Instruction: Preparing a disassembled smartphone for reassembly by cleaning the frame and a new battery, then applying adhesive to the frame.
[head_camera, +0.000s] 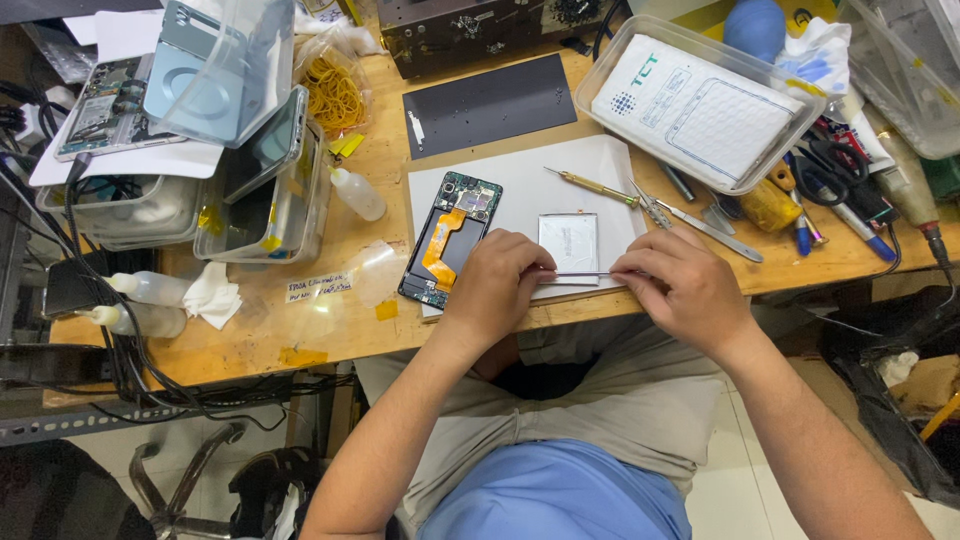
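An opened phone body (449, 241) with a green board and orange flex cable lies on a white sheet (520, 185) on the wooden bench. Right of it lies a flat silver battery (569, 243). My left hand (495, 290) and my right hand (683, 287) hold the two ends of a thin strip (583, 274) stretched just in front of the battery. Fingers of both hands pinch it.
A brass-handled screwdriver (592, 186) and tweezers (650, 207) lie behind the battery. A clear tray with a white packet (697, 100) stands back right, a dark mat (488, 104) behind the sheet, stacked clear boxes with phone parts (255, 160) left, small squeeze bottles (357, 193) nearby.
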